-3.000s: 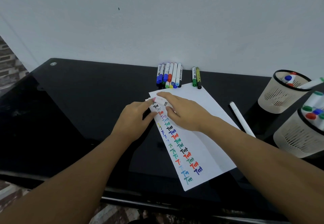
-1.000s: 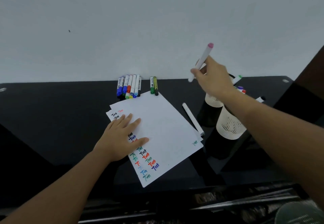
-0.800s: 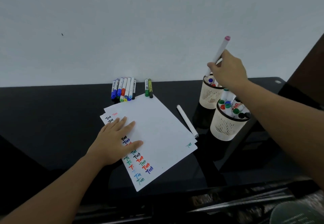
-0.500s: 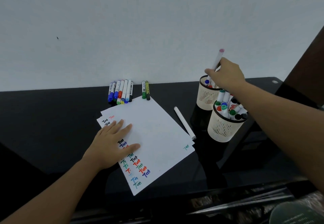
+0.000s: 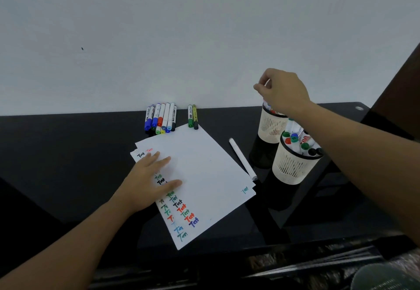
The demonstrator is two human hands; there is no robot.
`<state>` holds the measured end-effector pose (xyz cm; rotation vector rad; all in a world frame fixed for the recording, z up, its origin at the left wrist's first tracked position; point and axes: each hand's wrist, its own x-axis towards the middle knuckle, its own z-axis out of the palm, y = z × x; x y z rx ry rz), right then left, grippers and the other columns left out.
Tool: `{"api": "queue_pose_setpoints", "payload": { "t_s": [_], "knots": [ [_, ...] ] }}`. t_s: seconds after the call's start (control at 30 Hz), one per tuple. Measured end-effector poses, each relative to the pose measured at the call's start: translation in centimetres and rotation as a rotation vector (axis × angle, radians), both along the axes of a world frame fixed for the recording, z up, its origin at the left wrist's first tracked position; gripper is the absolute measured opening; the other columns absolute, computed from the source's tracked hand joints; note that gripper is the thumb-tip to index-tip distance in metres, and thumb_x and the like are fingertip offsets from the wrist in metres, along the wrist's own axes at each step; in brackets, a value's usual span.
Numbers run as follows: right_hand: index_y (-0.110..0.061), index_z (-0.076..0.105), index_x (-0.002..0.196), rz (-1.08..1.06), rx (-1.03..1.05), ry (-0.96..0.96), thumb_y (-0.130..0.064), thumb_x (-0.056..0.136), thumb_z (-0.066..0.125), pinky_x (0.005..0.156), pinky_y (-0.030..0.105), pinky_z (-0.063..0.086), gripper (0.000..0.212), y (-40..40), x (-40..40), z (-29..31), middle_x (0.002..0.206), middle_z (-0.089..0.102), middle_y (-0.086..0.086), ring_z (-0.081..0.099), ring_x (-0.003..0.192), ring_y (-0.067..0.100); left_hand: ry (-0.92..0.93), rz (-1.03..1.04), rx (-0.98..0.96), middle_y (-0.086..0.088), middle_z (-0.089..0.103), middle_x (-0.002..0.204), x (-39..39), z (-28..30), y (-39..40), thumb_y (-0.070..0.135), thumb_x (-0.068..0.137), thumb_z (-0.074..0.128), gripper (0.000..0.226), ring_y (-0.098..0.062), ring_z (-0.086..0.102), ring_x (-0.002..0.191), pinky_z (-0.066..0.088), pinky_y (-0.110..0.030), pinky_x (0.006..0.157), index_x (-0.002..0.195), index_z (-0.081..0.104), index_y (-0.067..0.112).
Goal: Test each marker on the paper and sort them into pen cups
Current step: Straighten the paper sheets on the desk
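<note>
Marker drop nearly done: your right hand (image 5: 283, 89) has lowered the white pink-capped marker (image 5: 267, 83), fingers pinching its top, into the far cream mesh pen cup (image 5: 270, 126). Your left hand (image 5: 147, 184) lies open, flat on the white paper (image 5: 204, 169) left of that cup.

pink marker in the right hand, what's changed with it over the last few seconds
The right hand carried the pink-capped marker from the paper over to the far pen cup and lowered it in; only a sliver shows between the fingers now, still pinched. The left hand stayed flat on the paper. The white marker and the marker rows by the wall did not move.
</note>
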<state>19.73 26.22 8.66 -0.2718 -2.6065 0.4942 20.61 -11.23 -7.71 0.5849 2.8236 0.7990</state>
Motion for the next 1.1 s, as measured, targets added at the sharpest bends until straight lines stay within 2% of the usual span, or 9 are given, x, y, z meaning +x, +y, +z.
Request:
{"api": "queue_pose_setpoints", "payload": {
  "t_s": [0.13, 0.27, 0.37, 0.47, 0.63, 0.73, 0.83, 0.97, 1.1],
  "knots": [
    [-0.026, 0.064, 0.097, 0.167, 0.027, -0.009, -0.041, 0.100, 0.058, 0.073, 0.034, 0.052, 0.016, -4.3, -0.4, -0.5, 0.079, 0.067, -0.011, 0.063, 0.079, 0.013, 0.086, 0.046, -0.111, 0.006, 0.019, 0.168, -1.2, 0.6, -0.7, 0.084, 0.077, 0.050, 0.090, -0.017, 0.010, 0.156, 0.010, -0.045, 0.126, 0.154, 0.037, 0.040],
    [-0.030, 0.066, 0.108, 0.367, 0.122, -0.233, -0.036, 0.101, 0.057, 0.083, 0.037, 0.053, 0.012, -8.2, -2.2, -4.0, 0.092, 0.063, -0.010, 0.062, 0.094, 0.019, 0.090, 0.027, -0.165, 0.007, 0.017, 0.168, -1.1, -0.4, -1.7, 0.096, 0.073, 0.032, 0.101, -0.016, 0.013, 0.155, 0.010, -0.046, 0.126, 0.155, 0.035, 0.038],
    [-0.033, 0.062, 0.127, 0.417, 0.171, -0.413, -0.024, 0.103, 0.052, 0.087, 0.039, 0.052, 0.027, -9.5, -4.5, -7.7, 0.104, 0.060, -0.004, 0.060, 0.100, 0.022, 0.141, 0.038, -0.141, 0.006, 0.020, 0.168, -1.1, -1.1, -1.8, 0.098, 0.070, 0.026, 0.105, -0.015, 0.015, 0.154, 0.012, -0.047, 0.126, 0.154, 0.037, 0.037],
    [-0.041, 0.051, 0.140, 0.389, 0.248, -0.488, -0.010, 0.101, 0.045, 0.081, 0.041, 0.052, 0.051, -9.9, -6.7, -10.5, 0.101, 0.049, -0.002, 0.056, 0.090, 0.022, 0.156, 0.030, -0.149, 0.004, 0.022, 0.167, -1.1, -1.1, -1.6, 0.097, 0.070, 0.024, 0.105, -0.016, 0.016, 0.154, 0.013, -0.048, 0.126, 0.154, 0.039, 0.036],
    [-0.043, 0.046, 0.146, 0.380, 0.385, -0.480, 0.000, 0.095, 0.042, 0.071, 0.039, 0.051, 0.067, -10.5, -9.8, -12.2, 0.106, 0.046, 0.002, 0.057, 0.084, 0.025, 0.146, 0.048, -0.117, 0.006, 0.023, 0.167, -1.2, -1.3, -2.2, 0.097, 0.069, 0.027, 0.103, -0.013, 0.014, 0.154, 0.007, -0.045, 0.126, 0.152, 0.041, 0.038],
    [-0.040, 0.051, 0.139, 0.390, 0.464, -0.463, 0.001, 0.094, 0.043, 0.068, 0.036, 0.044, 0.061, -10.5, -11.0, -13.0, 0.102, 0.047, 0.000, 0.057, 0.084, 0.024, 0.144, 0.050, -0.120, 0.007, 0.021, 0.167, -1.3, -1.4, -2.3, 0.096, 0.069, 0.028, 0.102, -0.012, 0.012, 0.154, 0.003, -0.041, 0.126, 0.152, 0.040, 0.039],
    [-0.034, 0.054, 0.131, 0.408, 0.530, -0.405, -0.003, 0.096, 0.047, 0.070, 0.038, 0.046, 0.047, -10.5, -11.2, -13.6, 0.100, 0.051, -0.004, 0.057, 0.083, 0.024, 0.143, 0.052, -0.110, 0.008, 0.021, 0.167, -1.5, -1.6, -2.4, 0.097, 0.069, 0.027, 0.101, -0.012, 0.012, 0.153, 0.003, -0.041, 0.125, 0.152, 0.040, 0.040],
    [-0.027, 0.060, 0.121, 0.525, 0.676, -0.256, -0.022, 0.105, 0.048, 0.069, 0.036, 0.037, 0.021, -10.3, -10.6, -13.7, 0.099, 0.059, -0.004, 0.057, 0.082, 0.023, 0.125, 0.052, -0.128, 0.009, 0.020, 0.167, -1.7, -1.7, -2.5, 0.096, 0.070, 0.029, 0.100, -0.012, 0.011, 0.154, 0.002, -0.041, 0.125, 0.152, 0.038, 0.042],
    [-0.030, 0.058, 0.138, 0.622, 0.672, -0.193, -0.026, 0.103, 0.055, 0.078, 0.033, 0.028, 0.035, -9.6, -10.2, -13.9, 0.114, 0.055, 0.003, 0.049, 0.096, 0.023, 0.122, 0.052, -0.147, 0.010, 0.019, 0.167, -1.7, -1.7, -2.6, 0.096, 0.071, 0.029, 0.099, -0.013, 0.011, 0.154, 0.003, -0.042, 0.124, 0.153, 0.037, 0.042]
  ]
}}
